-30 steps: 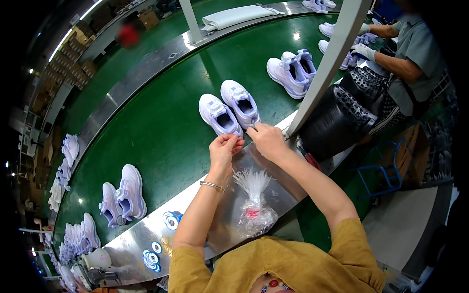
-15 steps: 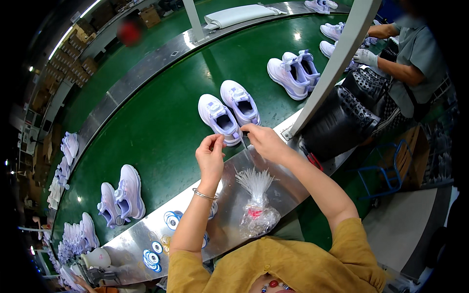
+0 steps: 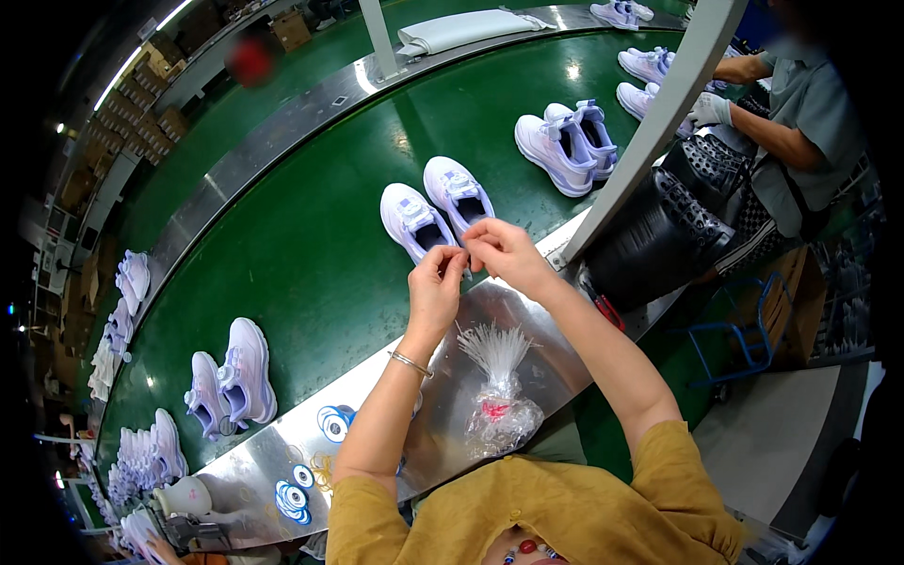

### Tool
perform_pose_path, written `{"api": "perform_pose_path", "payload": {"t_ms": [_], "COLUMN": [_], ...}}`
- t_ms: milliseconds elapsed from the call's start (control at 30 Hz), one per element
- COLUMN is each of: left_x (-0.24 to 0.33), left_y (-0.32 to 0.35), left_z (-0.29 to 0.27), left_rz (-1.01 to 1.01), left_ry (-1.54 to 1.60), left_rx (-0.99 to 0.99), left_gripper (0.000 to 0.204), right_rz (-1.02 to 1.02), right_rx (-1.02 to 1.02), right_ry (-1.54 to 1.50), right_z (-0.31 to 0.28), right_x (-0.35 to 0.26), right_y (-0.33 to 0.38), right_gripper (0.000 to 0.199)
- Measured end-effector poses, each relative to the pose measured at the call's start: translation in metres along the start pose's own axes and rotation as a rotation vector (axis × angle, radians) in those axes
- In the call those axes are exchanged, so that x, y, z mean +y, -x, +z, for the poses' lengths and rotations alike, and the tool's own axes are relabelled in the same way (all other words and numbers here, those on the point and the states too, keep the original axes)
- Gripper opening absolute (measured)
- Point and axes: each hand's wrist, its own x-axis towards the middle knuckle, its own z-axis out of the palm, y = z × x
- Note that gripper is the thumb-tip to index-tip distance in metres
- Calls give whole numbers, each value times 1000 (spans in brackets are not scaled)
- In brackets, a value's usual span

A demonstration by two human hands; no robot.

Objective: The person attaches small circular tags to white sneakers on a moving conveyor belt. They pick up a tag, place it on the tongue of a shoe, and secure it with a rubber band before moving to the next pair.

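I have a green belt before me, with a middle pair, a left pair and a right pair of white-and-lilac shoes standing along its near edge. On the metal ledge bordering that edge lie my bundle of clear strands and, toward its left end, blue-and-white discs and yellow loops. A folded white sheet rests on the far metal rim.

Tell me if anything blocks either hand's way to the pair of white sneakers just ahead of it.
Nothing visible does: the left hand and right hand are at the heel end of the white sneakers. The bundle of clear plastic strands lies on the metal ledge, off that path.
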Motion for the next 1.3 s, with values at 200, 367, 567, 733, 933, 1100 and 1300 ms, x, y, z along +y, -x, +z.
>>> {"api": "perform_pose_path", "payload": {"t_ms": [200,367,567,733,933,1100,1300], "left_x": [8,11,10,1,13,14,12], "left_y": [3,7,8,10,13,15,16], "left_z": [-12,-16,-31,-39,-44,-51,-59], "left_rz": [-96,-129,-81,147,102,126,164], "left_ry": [39,69,64,-81,-121,-146,-165], "left_rx": [28,41,130,56,50,22,-1], "left_gripper": [13,14,13,22,39,45,49], "right_rz": [-19,-78,47,104,-49,-68,5], "right_rx": [52,27,18,-86,-43,-120,-197], "right_ry": [-90,-106,-278,-279,-64,72,14], "right_z": [-1,13,11,16,26,31,34], "right_x": [2,8,3,5,4,0,2], "right_y": [3,-7,-4,-6,-11,-14,-19], "right_gripper": [17,12,11,13,12,12,9]}}
